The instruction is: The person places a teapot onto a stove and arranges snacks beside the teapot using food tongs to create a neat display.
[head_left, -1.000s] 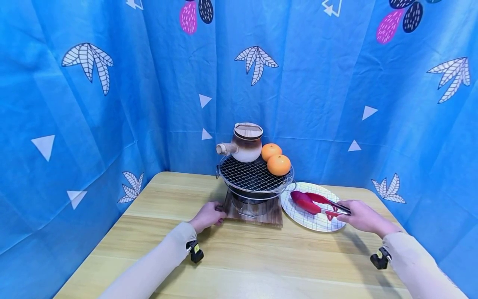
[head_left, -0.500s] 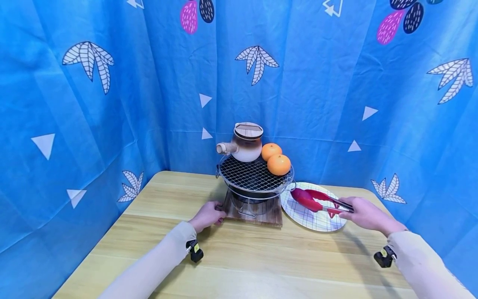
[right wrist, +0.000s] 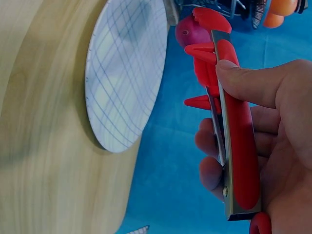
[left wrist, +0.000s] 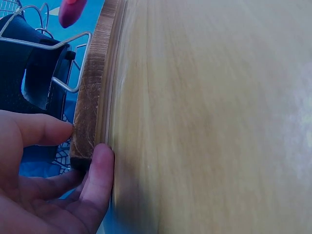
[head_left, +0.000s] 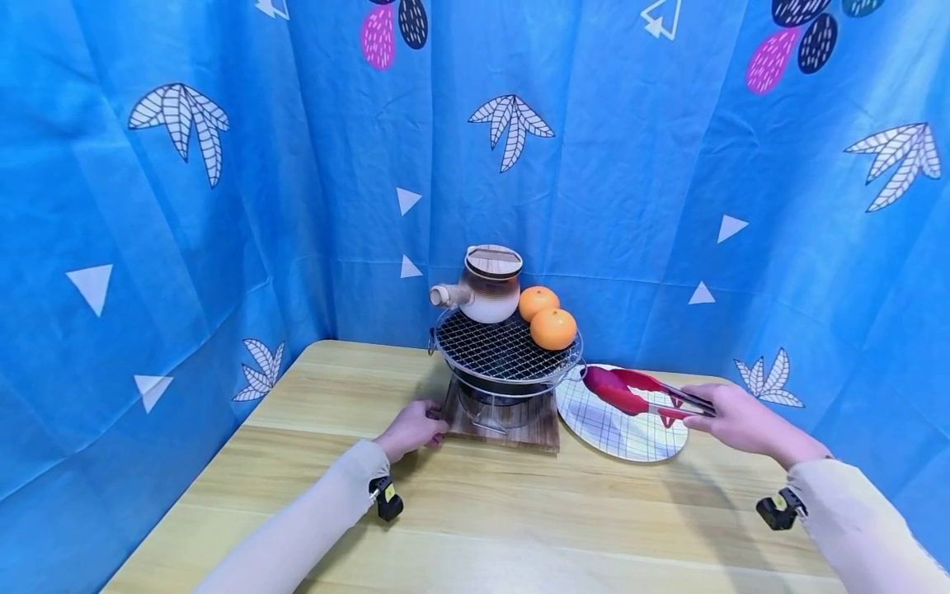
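Observation:
My right hand [head_left: 742,419] grips red-and-steel tongs [right wrist: 240,141], the thumb along one arm and the fingers round the other. Between the tong tips is a smooth purple-red sweet potato [right wrist: 191,32], held raised over the far left part of a checked white plate [head_left: 631,441]. In the left wrist view its pointed end [left wrist: 71,13] shows past the stove. My left hand [head_left: 412,429] pinches the corner of a dark wooden board [left wrist: 90,107], thumb on top and a finger along its lower edge. On that board stands a small round stove with a wire grill [head_left: 486,345].
A clay teapot [head_left: 491,299] with a wooden lid and side handle stands at the back of the grill. Two orange fruits [head_left: 552,328] sit to its right. The wooden table [head_left: 460,511] meets a blue patterned curtain [head_left: 631,206] behind and at the sides.
The right hand has moved right and slightly up, lifting the tongs and sweet potato up from the plate. The left hand has stayed on the board's corner.

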`<state>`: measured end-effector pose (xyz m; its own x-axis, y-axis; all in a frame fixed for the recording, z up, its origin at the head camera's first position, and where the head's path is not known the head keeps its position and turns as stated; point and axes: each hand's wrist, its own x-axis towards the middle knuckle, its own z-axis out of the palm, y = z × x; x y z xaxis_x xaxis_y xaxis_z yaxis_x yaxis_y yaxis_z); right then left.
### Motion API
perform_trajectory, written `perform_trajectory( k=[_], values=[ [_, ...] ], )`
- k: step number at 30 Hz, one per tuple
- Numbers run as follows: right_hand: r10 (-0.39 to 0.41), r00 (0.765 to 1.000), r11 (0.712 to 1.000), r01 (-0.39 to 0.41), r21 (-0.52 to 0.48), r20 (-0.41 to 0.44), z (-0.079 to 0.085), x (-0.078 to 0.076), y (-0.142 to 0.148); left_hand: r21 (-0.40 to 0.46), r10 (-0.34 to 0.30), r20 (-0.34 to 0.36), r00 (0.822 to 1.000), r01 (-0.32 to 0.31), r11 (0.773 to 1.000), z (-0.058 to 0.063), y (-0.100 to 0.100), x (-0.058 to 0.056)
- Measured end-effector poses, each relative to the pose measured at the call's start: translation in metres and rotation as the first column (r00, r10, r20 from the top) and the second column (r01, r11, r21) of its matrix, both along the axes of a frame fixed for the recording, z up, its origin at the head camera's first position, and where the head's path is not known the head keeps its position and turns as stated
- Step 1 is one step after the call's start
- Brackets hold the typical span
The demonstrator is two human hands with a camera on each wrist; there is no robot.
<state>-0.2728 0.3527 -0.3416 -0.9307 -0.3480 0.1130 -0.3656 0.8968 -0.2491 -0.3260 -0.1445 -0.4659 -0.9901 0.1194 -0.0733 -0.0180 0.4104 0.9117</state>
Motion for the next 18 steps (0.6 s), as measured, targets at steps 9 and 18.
perform_trajectory(
  k=[9, 18],
  values=[
    [-0.004, 1.0, 1.0, 0.004, -0.001, -0.013, 0.013, 0.006, 0.007, -0.008, 0.001, 0.002, 1.0, -0.001, 1.0, -0.002, -0.001, 0.0],
    [-0.021, 0.999, 0.999, 0.022, 0.031, -0.027, 0.027, 0.013, 0.009, -0.003, -0.001, 0.006, 1.0, 0.001, 1.0, 0.001, 0.0, 0.001]
  ],
)
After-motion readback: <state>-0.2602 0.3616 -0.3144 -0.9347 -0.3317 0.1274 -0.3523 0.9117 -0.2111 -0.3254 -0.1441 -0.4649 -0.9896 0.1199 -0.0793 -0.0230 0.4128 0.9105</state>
